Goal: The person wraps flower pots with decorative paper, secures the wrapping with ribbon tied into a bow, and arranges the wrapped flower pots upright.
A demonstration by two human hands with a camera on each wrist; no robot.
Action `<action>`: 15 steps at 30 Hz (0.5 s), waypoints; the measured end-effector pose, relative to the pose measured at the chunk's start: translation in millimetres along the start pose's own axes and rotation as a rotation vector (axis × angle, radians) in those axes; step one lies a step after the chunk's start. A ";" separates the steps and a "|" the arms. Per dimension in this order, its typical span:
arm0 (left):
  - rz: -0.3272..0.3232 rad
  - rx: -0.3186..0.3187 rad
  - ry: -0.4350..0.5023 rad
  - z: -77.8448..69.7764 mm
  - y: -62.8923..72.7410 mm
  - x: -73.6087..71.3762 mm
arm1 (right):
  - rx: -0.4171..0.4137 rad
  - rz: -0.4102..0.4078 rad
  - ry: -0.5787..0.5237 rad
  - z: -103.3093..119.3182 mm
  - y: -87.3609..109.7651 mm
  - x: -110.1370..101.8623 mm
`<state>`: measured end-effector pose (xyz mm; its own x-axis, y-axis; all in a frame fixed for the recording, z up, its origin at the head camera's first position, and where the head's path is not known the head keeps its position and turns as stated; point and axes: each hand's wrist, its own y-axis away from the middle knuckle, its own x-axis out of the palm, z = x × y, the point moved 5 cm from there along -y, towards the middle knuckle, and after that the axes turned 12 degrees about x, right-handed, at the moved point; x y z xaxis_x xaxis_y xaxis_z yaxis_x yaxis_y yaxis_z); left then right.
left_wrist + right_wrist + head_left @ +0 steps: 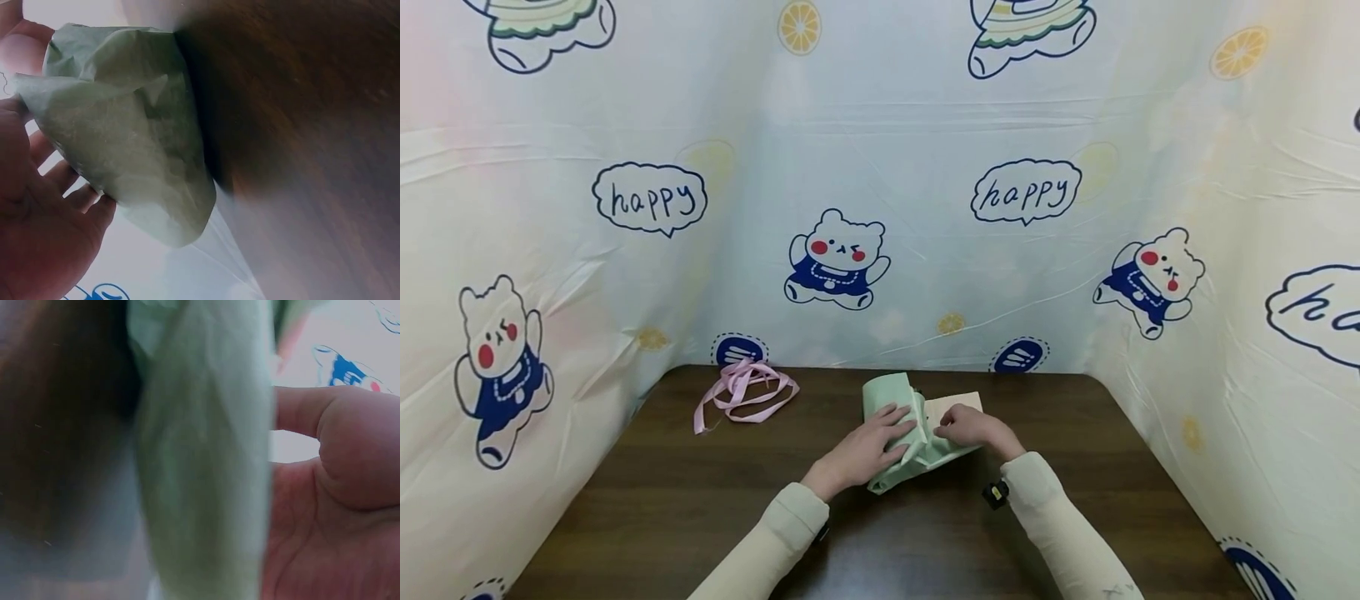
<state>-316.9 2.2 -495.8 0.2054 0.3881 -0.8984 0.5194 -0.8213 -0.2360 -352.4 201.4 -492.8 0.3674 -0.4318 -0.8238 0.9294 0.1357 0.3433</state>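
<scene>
A partly folded bundle of light green wrapping paper [887, 392] lies on the table, creased and standing up along its near side. On its left part rests my left hand [876, 442], fingers spread and fairly straight; the left wrist view shows the green paper [131, 137] beyond those fingers. My right hand [973, 427] has curled fingers at the fold on the right side and appears to pinch the paper there. A pale beige flat piece [955, 403] shows behind that hand. In the right wrist view the paper [203, 456] hides the right fingertips.
A loosely looped pink ribbon [745, 392] lies at the back left of the dark wooden table [700, 508]. Printed curtains [917, 167] hang around the table's back and sides. Small dark devices sit at both wrists.
</scene>
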 end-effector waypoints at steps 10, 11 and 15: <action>0.027 -0.008 -0.010 -4.0 -5.4 1.6 | -0.022 -0.049 -0.042 -2.6 -11.9 15.2; 0.028 -0.010 -0.008 -4.2 -5.5 1.5 | -0.009 -0.061 -0.048 -3.8 -11.0 14.2; 0.025 -0.012 -0.009 -3.6 -6.3 0.9 | 0.063 -0.107 -0.093 -10.2 -4.4 6.1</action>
<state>-316.9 9.2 -493.8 0.2108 0.3637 -0.9074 0.5238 -0.8257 -0.2092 -353.9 207.2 -504.0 0.2583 -0.5222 -0.8128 0.9579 0.0294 0.2856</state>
